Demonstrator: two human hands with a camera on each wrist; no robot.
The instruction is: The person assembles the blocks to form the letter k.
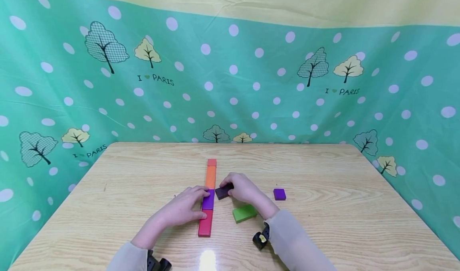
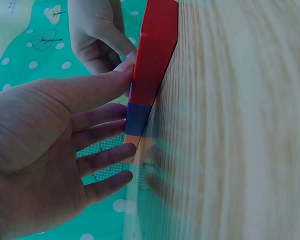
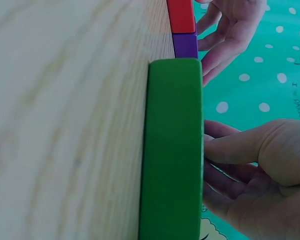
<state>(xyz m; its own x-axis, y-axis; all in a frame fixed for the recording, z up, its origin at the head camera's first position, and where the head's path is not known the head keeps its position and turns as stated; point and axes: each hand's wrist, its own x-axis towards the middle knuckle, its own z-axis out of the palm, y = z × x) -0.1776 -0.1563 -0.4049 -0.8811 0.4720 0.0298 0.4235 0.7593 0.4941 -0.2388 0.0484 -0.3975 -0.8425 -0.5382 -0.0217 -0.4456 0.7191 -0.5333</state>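
Note:
A straight row of blocks lies on the table, running away from me: a red block (image 1: pixel 205 226) nearest, then a purple block (image 1: pixel 208 202), an orange block (image 1: pixel 211 177) and a small red block (image 1: pixel 212 162) at the far end. My left hand (image 1: pixel 179 208) rests against the row's left side, fingers fairly straight, the thumb at the red block and fingertips at the purple one. Just right of the row, my right hand (image 1: pixel 245 188) pinches a dark block (image 1: pixel 222 192). That block is hidden behind the green block (image 3: pixel 172 150) in the right wrist view.
In front of my right hand lies the green block (image 1: pixel 244 214), angled on the wooden table (image 1: pixel 341 223). A small purple block (image 1: pixel 279 194) lies farther right. A green dotted cloth (image 1: pixel 251 103) hangs behind the table and at both sides.

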